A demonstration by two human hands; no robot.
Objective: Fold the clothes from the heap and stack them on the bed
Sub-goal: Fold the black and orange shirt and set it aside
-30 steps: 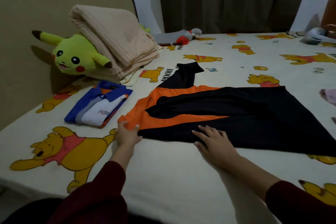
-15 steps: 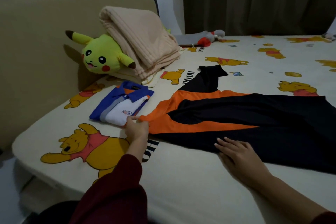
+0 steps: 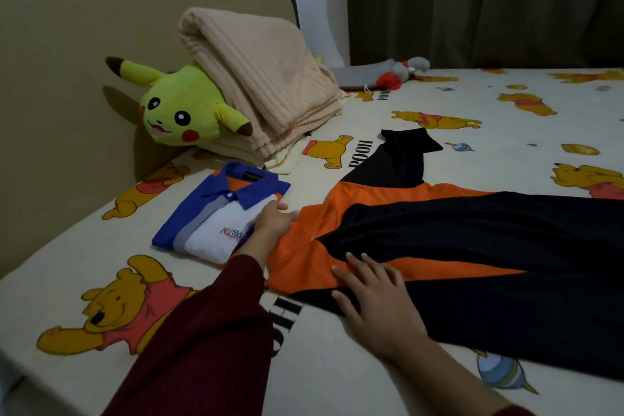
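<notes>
Black-and-orange jersey shirt (image 3: 472, 246) cut off at right edge. Left hand (image 3: 273, 221) at orange shoulder edge; finger grip hidden, undeterminable. Right hand (image 3: 374, 294) laid flat on shirt, fingers spread.

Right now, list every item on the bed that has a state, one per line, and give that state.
black and orange shirt: spread flat, unfolded, one sleeve sticking out.
blue and white polo: folded, lying flat.
beige blanket: folded, leaning on the plush.
left hand: at the shirt's orange edge.
right hand: flat, pressing the shirt.
</notes>
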